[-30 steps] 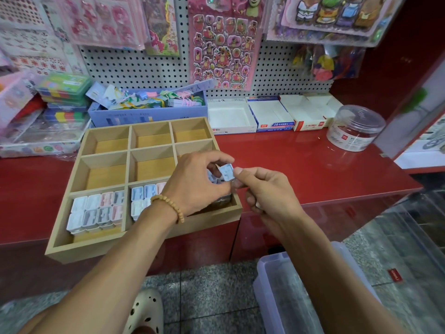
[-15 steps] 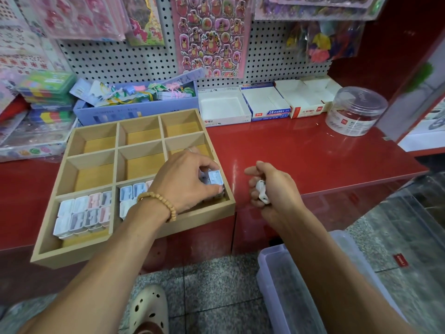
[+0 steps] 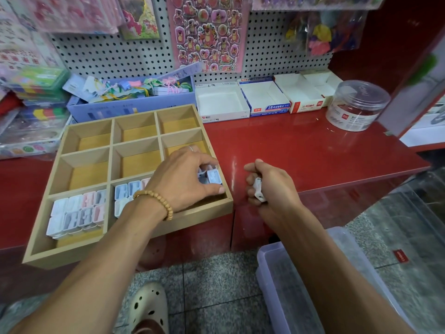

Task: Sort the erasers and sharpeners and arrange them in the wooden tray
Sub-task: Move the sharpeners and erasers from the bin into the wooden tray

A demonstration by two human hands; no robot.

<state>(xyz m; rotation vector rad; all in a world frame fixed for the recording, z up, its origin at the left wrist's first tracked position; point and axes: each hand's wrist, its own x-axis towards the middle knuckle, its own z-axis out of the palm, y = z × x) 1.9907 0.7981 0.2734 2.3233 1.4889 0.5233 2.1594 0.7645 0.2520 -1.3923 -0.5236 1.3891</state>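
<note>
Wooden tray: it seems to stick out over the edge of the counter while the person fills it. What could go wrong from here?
1. The wooden tray overhangs the red counter at its near edge, and the left hand is working in the near right compartment; pressing there might tip it.
2. The right hand holds white pieces loosely beside the tray; one could slip to the floor or into the plastic bin.

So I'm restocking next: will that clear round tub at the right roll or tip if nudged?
Probably neither: the clear tub stands upright on its flat base, squat and wide. It looks like light plastic, so it may well slide on the glossy red counter.
</note>
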